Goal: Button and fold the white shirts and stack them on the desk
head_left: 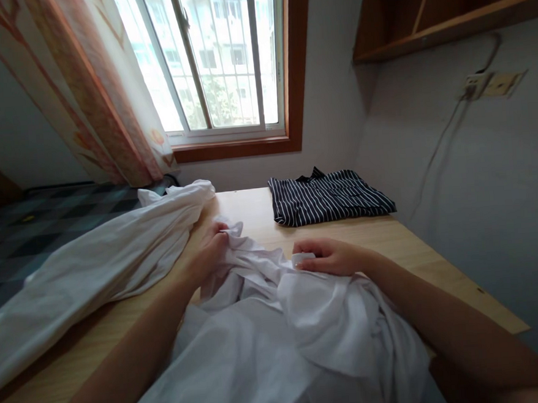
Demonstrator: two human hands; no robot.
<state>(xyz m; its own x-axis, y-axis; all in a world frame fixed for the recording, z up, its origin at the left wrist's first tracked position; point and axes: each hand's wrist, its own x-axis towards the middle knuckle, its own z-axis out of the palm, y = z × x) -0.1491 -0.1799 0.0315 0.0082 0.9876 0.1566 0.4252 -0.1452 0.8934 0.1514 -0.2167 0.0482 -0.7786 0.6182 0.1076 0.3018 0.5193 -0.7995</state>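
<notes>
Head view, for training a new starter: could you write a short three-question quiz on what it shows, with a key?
1. What do the left hand and right hand hold?
2. True or false: the striped garment lies folded on the wooden table.
3. Fill the gap: a second white cloth lies to the person's ____, beside what the hands hold.

Key:
1. Crumpled white cloth.
2. True.
3. Left.

The bottom edge cuts off the bunched white cloth (255,343), the left edge the long white garment (93,257).
</notes>
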